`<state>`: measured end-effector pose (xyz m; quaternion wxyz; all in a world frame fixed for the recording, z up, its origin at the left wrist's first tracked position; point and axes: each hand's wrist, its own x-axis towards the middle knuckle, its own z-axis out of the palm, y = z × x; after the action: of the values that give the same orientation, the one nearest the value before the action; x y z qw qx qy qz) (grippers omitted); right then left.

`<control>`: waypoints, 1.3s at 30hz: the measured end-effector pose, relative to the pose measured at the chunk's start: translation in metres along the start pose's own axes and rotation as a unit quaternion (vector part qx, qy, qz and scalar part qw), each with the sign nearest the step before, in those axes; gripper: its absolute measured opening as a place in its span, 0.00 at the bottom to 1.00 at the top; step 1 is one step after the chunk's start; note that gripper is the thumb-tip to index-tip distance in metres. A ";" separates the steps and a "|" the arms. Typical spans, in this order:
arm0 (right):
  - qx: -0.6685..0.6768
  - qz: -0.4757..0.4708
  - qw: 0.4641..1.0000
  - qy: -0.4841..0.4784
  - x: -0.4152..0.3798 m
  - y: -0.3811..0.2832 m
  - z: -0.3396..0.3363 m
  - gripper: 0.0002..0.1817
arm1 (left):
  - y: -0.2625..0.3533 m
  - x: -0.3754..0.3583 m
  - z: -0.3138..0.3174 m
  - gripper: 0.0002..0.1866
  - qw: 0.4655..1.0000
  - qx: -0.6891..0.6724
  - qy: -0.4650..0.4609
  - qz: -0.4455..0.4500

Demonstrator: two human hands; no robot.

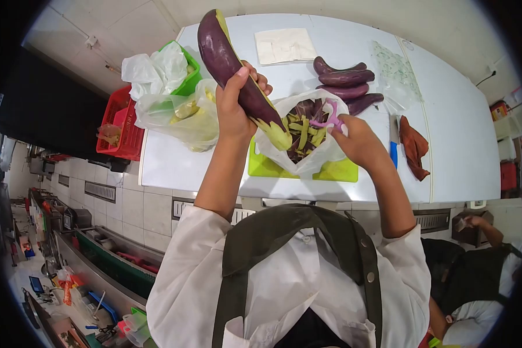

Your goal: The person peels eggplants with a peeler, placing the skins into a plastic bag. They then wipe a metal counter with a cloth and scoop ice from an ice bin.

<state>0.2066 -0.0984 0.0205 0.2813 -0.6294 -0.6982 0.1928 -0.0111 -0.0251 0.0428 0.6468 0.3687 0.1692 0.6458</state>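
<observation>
My left hand [240,101] is wrapped round a large purple eggplant [229,64], held tilted with its lower end over a plastic bag. Pale green strips on the eggplant show where skin is off. In my right hand [356,139] is a light purple peeler [329,114], its head above the bag's mouth and apart from the eggplant. The open white plastic bag [325,152] holds purple and green peelings [303,132]. Beneath it lies a lime-green cutting board [339,171].
Several whole eggplants [345,78] lie at the back right. A blue-handled knife [394,152] and a brown cloth [413,148] are on the right. Bagged pale pieces [185,110], a green basket [190,75] and a red crate [122,136] stand left. Another person [475,272] is at lower right.
</observation>
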 end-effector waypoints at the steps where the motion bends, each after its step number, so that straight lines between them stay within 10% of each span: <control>1: 0.029 -0.007 0.999 -0.020 0.001 0.005 0.000 0.15 | 0.001 0.001 -0.001 0.12 1.000 -0.007 -0.008 -0.004; 10: 0.331 -0.138 0.933 0.015 -0.005 -0.059 -0.029 0.17 | 0.001 0.000 -0.002 0.14 0.999 -0.030 -0.014 0.007; 13: 0.106 0.046 0.989 -0.097 -0.004 -0.086 -0.029 0.22 | -0.002 0.000 -0.003 0.14 0.999 -0.024 -0.017 0.022; 23: -0.219 -0.060 0.973 0.031 0.020 -0.080 0.027 0.31 | 0.007 -0.002 -0.010 0.13 0.994 0.010 0.019 0.110; 39: -0.090 -0.029 0.994 0.049 0.001 -0.078 -0.013 0.29 | -0.008 0.013 0.005 0.14 0.992 0.009 -0.060 0.110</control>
<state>0.1540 -0.1094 0.0791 0.2628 -0.6404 -0.7161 0.0898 -0.0003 -0.0130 0.0443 0.5770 0.4292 0.0943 0.6884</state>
